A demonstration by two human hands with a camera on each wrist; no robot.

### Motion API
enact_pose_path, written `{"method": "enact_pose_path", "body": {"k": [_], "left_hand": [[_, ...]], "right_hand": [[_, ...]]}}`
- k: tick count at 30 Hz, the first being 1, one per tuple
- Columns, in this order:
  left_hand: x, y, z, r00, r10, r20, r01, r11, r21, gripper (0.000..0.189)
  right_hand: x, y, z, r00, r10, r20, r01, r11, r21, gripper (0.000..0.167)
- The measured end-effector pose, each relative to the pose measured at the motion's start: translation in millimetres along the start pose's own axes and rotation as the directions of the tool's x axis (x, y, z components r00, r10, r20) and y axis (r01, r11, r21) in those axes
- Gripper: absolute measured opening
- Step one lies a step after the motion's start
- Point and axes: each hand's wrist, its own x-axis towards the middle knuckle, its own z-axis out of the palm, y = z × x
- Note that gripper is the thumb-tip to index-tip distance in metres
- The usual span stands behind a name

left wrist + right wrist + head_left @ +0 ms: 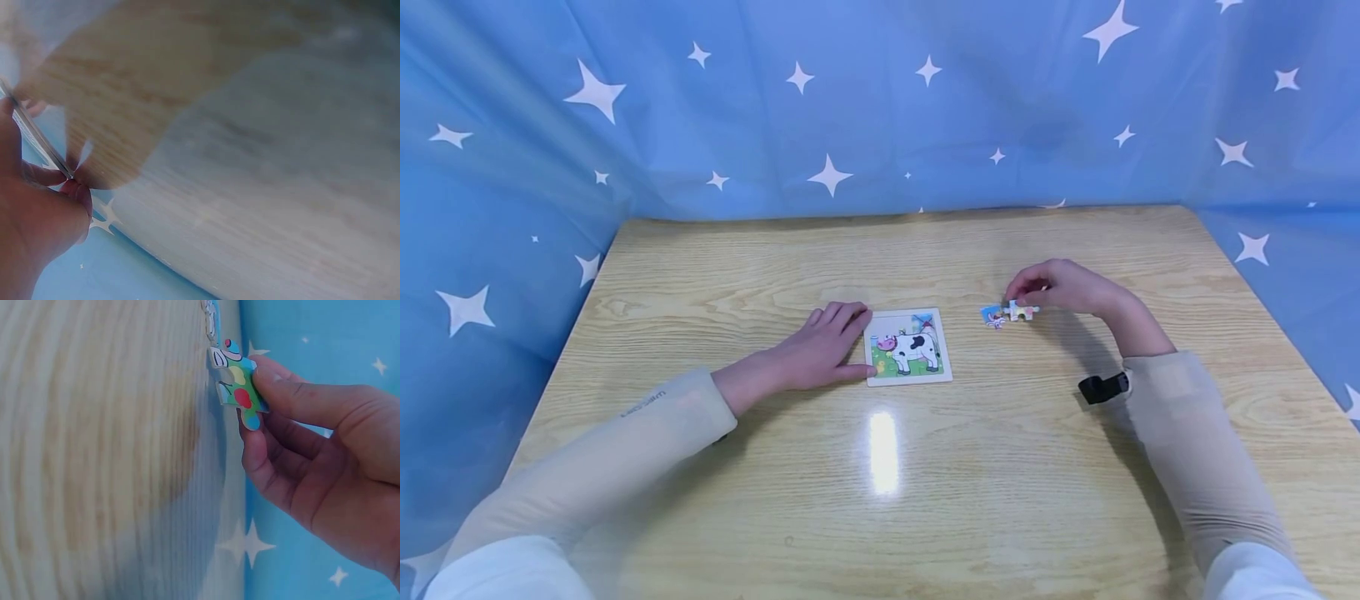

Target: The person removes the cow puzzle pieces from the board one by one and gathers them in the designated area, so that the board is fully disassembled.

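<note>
While right hand (350, 469) pinches puzzle piece (240, 397), sleeve lettering (643, 403) illegible.

A puzzle tray (947, 358) is lying near the middle of the bench (1000, 483), with a cow jigsaw (913, 353) sitting in it. The left grip (820, 348) is resting at the tray's left edge, its thumb touching near the lower left corner. To the right of the tray, and set a little farther back, a loose puzzle piece (992, 317) is lying on the bench. Just right of that, the right grip (1067, 287) is holding another puzzle piece (1021, 311). A curtain (880, 100) is hanging behind the bench and along both sides.
</note>
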Motion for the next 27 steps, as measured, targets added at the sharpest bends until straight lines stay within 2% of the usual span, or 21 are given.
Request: {"method": "enact_pose_path", "body": {"k": [27], "left_hand": [[1.0, -2.0, -0.3, 1.000, -0.004, 0.003, 0.004, 1.000, -0.010, 0.091]], "right_hand": [[4.9, 6.5, 4.3, 1.000, 0.004, 0.003, -0.004, 1.000, -0.018, 0.016]]}}
